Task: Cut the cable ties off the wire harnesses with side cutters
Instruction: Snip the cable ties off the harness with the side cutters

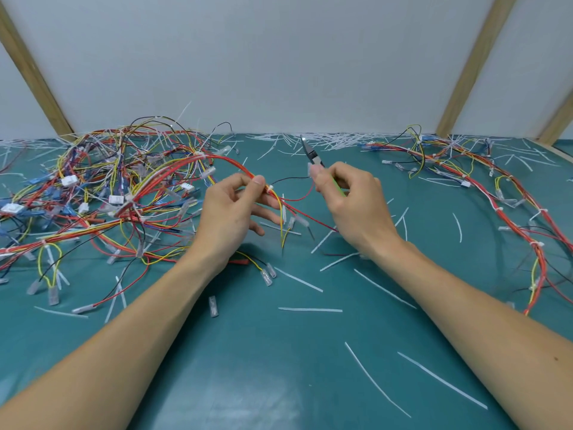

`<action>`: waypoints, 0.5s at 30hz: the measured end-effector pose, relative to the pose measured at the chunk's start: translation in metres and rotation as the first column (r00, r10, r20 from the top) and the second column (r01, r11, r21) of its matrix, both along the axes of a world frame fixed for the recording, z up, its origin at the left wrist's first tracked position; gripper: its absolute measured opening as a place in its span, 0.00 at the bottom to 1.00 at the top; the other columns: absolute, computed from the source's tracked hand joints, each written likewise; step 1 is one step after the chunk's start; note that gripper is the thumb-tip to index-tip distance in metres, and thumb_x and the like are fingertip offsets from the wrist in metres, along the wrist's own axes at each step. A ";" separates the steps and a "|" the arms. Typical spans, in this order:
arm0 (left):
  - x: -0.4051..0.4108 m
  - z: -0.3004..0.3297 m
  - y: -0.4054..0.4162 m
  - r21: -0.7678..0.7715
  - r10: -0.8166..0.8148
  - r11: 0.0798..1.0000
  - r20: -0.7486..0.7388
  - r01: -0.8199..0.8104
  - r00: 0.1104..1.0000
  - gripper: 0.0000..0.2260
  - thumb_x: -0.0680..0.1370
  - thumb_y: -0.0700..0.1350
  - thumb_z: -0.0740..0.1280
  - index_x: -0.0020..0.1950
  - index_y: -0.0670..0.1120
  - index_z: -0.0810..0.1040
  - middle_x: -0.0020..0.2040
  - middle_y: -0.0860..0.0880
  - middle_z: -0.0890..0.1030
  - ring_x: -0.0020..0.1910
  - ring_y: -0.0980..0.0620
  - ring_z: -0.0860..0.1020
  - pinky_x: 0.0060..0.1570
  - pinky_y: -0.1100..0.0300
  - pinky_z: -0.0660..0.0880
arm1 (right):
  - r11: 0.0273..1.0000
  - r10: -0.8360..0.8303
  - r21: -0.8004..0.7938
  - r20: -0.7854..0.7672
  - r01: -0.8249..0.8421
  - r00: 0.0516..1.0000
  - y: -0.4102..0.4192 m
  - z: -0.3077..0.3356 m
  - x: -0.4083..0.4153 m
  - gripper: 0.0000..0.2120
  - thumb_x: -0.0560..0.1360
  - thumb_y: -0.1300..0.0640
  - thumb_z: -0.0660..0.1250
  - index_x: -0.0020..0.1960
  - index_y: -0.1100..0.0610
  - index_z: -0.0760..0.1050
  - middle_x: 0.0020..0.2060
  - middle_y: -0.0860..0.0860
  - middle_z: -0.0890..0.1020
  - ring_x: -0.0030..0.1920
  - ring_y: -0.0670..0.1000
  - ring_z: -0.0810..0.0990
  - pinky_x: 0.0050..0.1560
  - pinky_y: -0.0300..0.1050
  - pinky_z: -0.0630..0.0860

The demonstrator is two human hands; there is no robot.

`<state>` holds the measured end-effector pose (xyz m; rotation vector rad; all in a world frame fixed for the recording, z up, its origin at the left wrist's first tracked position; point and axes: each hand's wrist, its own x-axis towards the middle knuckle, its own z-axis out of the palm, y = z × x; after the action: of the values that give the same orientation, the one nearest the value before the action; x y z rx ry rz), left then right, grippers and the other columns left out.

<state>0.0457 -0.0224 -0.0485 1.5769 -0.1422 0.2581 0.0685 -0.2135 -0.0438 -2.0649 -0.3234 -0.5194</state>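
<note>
My left hand [231, 209] pinches a red and yellow wire harness [217, 159] between thumb and fingers, right beside a small white cable tie [269, 188] on the bundle. My right hand [350, 200] grips the side cutters [311, 151] by their green handles, jaws pointing up and away, clear of the harness. My right thumb and forefinger also pinch a small whitish piece [310, 169]. Loose red, yellow and black wire ends trail between both hands onto the mat.
A big tangle of harnesses [102, 187] with white and blue connectors covers the left of the green mat [279, 352]. Another harness [511, 193] runs down the right side. Cut white tie strips [310, 309] lie scattered, piled along the back wall [328, 139].
</note>
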 end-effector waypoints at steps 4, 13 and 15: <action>-0.003 -0.002 -0.003 0.093 -0.111 0.990 -0.001 0.110 0.994 0.11 0.84 0.45 0.63 0.44 0.43 0.78 0.38 0.47 0.85 0.31 0.49 0.83 0.25 0.61 0.73 | 0.999 0.031 0.004 0.044 -0.031 0.999 0.005 0.001 -0.005 0.17 0.79 0.45 0.70 0.36 0.49 0.71 0.26 0.43 0.70 0.30 0.47 0.68 0.35 0.44 0.64; -0.009 -0.002 -0.008 0.223 -0.164 0.962 0.009 0.158 0.986 0.13 0.82 0.47 0.66 0.40 0.44 0.82 0.35 0.48 0.82 0.27 0.50 0.79 0.24 0.63 0.69 | 0.987 0.150 -0.080 0.100 -0.142 0.984 0.015 -0.001 -0.017 0.05 0.77 0.52 0.72 0.43 0.52 0.81 0.28 0.45 0.76 0.30 0.49 0.72 0.35 0.41 0.66; -0.010 -0.003 -0.009 0.259 -0.175 0.952 0.026 0.163 0.984 0.14 0.83 0.43 0.65 0.38 0.47 0.81 0.32 0.49 0.81 0.25 0.50 0.77 0.24 0.65 0.68 | 0.985 0.148 -0.108 0.123 -0.135 0.981 0.016 0.000 -0.018 0.05 0.76 0.51 0.71 0.45 0.52 0.82 0.28 0.44 0.76 0.31 0.49 0.72 0.37 0.43 0.68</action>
<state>0.0359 -0.0319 -0.0514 1.8034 -0.3591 0.1471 0.0505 -0.1979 -0.0442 -2.0883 -0.5798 -0.5624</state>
